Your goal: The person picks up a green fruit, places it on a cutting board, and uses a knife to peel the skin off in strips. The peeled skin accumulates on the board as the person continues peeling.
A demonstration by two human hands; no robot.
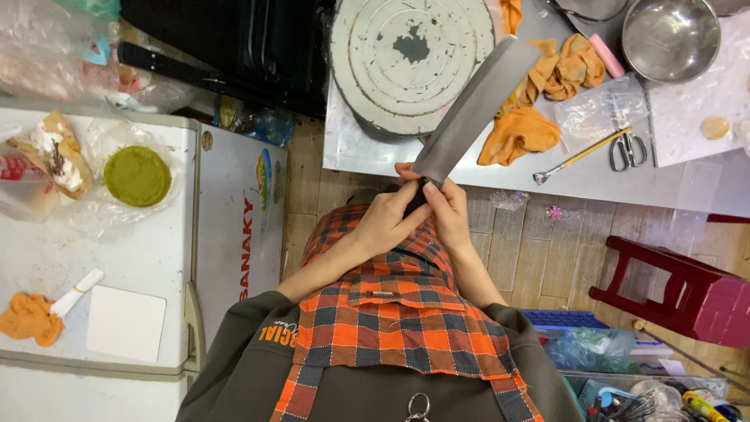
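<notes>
Head view: looking straight down on a person in an orange-and-navy checked apron [394, 312] over a dark olive top.
Cleaver: a broad rectangular cleaver [476, 105] is held up in front of the body, its blade slanting up and to the right over the edge of the table [594, 176].
Left hand: the left hand [387, 223] is wrapped around the dark handle just below the blade — clenched on the cleaver.
Right hand: the right hand [447, 211] grips the same handle from the other side, fingers touching the base of the blade; both hands meet there.
Turntable: a round grey turntable [410, 59] with ring marks sits on the table, just left of the blade tip.
Cloths: crumpled orange cloths [539, 101] lie beside the blade on its right.
Other table things: a steel bowl [670, 37] at the far right corner, scissors [627, 148] and a yellow-handled tool [574, 160] near the table edge.
Freezer: a white chest freezer [148, 258] stands to the left — on it a green round cake [137, 176] in clear plastic, a white square board [125, 322] and another orange cloth [30, 319].
Floor: a dark red stool [676, 289] stands on wooden flooring to the right.
</notes>
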